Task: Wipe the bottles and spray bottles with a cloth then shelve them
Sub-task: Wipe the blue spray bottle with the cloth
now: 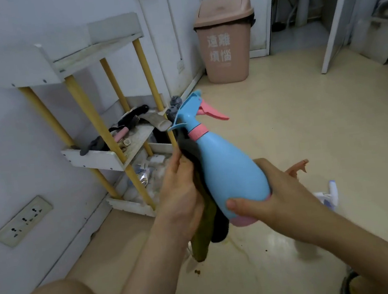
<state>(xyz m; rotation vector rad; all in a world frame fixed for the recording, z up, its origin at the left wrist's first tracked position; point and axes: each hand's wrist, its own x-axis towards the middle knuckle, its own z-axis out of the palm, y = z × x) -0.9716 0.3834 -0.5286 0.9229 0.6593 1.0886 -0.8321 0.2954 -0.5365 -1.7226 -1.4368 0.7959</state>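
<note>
White walls, glossy beige floor. White three-tier shelf rack with yellow posts against left wall. Pink lidded bin in the corner. Wall socket low left. Dark open doorway at back right.

To your left, a white shelf with yellow posts stands on the beige floor against the wall. Its middle tier carries dark items and a pink-handled tool. Its bottom tier holds pale clutter. On the floor, a pink bin stands by the wall and a white spray bottle lies at your right.
</note>
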